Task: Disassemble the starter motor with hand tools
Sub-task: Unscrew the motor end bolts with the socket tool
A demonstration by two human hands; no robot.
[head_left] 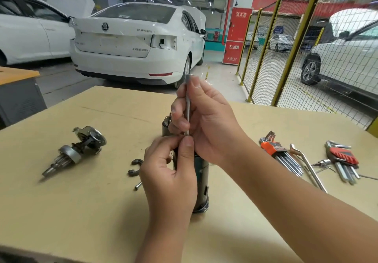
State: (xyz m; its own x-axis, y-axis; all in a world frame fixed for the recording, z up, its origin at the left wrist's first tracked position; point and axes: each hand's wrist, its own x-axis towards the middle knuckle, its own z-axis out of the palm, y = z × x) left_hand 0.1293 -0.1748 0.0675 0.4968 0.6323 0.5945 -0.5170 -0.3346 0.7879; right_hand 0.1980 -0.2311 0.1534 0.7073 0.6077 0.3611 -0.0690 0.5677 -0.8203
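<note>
At table centre, right hand [206, 123] curls round a thin upright steel rod [187, 107], fingertips pinching it. Left hand [169, 172], thumb up, pinches at the rod's lower end, wrapped round the dark cylindrical starter motor body [201, 183] standing on the tan cardboard-covered table [81, 211]. Removed grey pinion-gear assembly [77, 150] lies well left; orange-holdered hex key set [280, 154] right.

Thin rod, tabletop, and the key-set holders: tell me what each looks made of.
Rod: bare metal, likely steel; thin, grey, with a dull sheen. Right hand grips it, left hand pinches at its lower end.
Tabletop: matte tan board, perhaps fibreboard or cardboard; a seam crosses it.
Holders: probably moulded plastic, orange and red, round shiny metal keys.
</note>
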